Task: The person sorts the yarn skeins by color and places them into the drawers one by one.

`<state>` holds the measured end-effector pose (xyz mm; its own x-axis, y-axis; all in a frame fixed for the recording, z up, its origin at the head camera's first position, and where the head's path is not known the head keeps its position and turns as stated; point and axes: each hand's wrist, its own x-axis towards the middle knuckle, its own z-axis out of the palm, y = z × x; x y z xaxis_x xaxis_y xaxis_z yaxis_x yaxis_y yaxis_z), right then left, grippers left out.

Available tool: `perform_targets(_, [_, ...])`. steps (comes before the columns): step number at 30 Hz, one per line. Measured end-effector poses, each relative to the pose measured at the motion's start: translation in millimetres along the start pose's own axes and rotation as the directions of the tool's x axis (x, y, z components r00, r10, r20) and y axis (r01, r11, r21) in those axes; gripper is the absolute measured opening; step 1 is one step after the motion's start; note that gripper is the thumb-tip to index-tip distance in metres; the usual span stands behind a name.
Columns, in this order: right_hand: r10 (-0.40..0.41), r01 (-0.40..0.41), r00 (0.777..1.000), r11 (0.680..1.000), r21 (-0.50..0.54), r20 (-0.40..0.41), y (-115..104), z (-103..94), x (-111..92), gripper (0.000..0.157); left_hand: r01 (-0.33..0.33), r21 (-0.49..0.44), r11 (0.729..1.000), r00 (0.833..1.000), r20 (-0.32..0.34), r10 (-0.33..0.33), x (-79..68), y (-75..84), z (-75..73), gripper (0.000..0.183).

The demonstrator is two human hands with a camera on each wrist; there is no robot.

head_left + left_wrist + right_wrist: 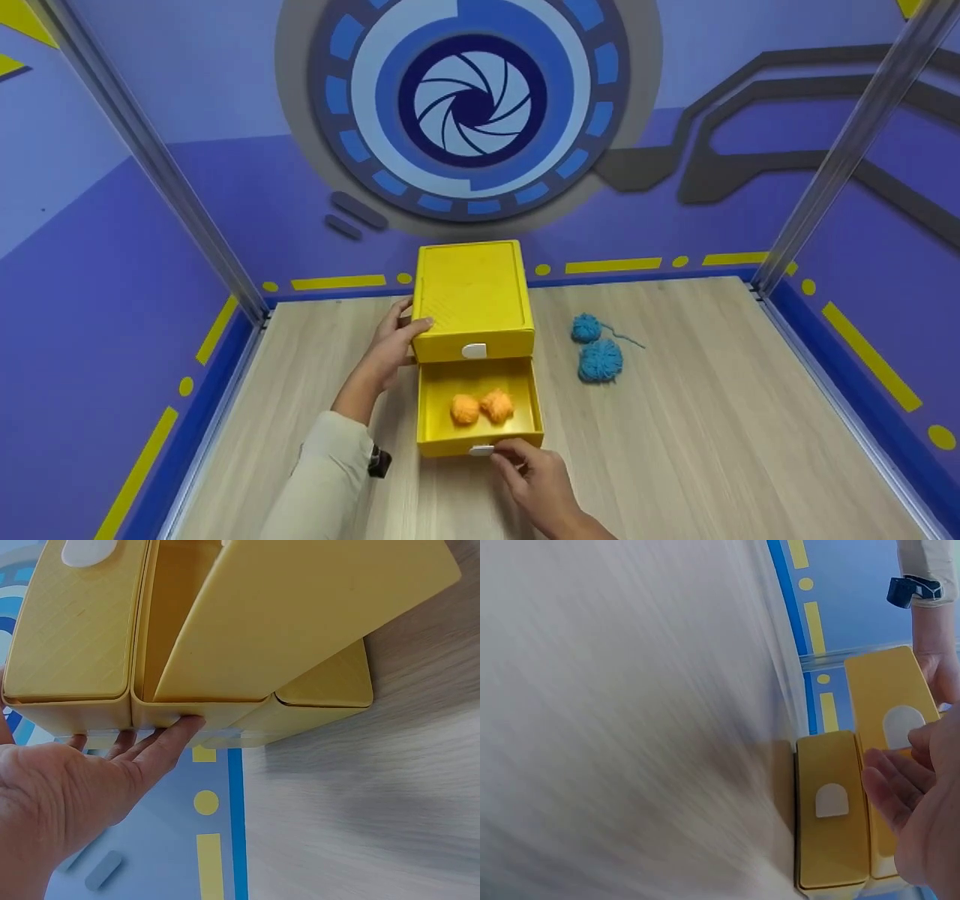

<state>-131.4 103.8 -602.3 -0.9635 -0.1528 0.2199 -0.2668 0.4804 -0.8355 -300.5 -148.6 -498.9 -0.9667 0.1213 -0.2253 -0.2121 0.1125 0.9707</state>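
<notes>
A yellow drawer cabinet (pixel 472 289) stands at the middle of the table, a drawer (pixel 444 448) pulled out below its top one. Two orange yarn balls (pixel 465 409) lie inside that drawer. With thumb and fingers, my right hand (pixel 546 484) pinches the white tab handle (pixel 902 726) on its front. My left hand (pixel 388 352) rests on the cabinet's left side, thumb over the top edge. In the left wrist view its fingers (pixel 169 741) lie nearly straight along the side wall. The top drawer, with its own white tab (pixel 474 350), is closed.
Two blue yarn balls (pixel 600 361) sit on the table right of the cabinet, one trailing a loose strand. A closed bottom drawer (pixel 832 840) shows in the right wrist view. Blue panels (pixel 225 187) wall the table at the back and sides.
</notes>
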Motion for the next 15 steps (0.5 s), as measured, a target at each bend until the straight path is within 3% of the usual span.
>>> perform_targets(5, [0.028,-0.029,0.999,0.999,-0.020,-0.040,-2.7,4.3,3.9,0.006,0.002,0.000,1.000,1.000,-0.005,-0.002,0.6,-1.0,-0.9,0.074])
perform_targets(15, [0.059,-0.062,0.997,0.997,-0.039,-0.058,-4.3,8.9,6.7,0.007,0.011,0.003,1.000,1.000,0.002,-0.011,0.2,-0.1,-0.2,0.079])
